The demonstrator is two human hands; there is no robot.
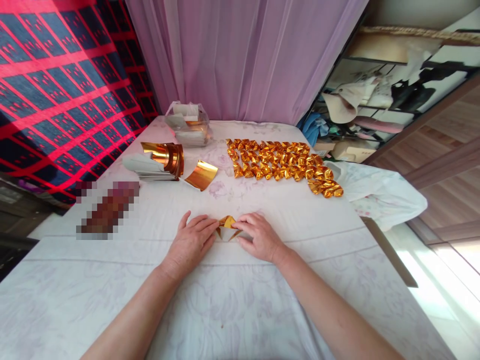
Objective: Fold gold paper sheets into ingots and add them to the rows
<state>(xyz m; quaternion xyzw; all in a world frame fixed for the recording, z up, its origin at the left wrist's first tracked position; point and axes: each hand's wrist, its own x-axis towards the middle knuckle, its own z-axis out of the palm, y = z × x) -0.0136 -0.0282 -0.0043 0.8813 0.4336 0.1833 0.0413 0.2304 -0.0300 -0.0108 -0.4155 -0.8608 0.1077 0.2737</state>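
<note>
Between my hands, low over the white table cover, is a partly folded sheet of gold foil paper (227,221), with two pointed flaps hanging toward me. My left hand (193,237) has its fingertips on the paper's left end, and its outer finger is lifted away. At the right end, my right hand (260,235) pinches the paper between thumb and bent fingers. Farther back lie several rows of folded gold paper pieces (277,159). One loose gold sheet (202,175) rests beside a fanned stack of gold-faced paper (165,162) at the back left.
A clear plastic bag of paper (188,125) stands at the table's back edge. Blurred squares hide something (108,207) at the left. A purple curtain (247,60) hangs behind the table (221,300). Shelves with hats and boxes (360,105) are at the right, near a white cloth (386,192).
</note>
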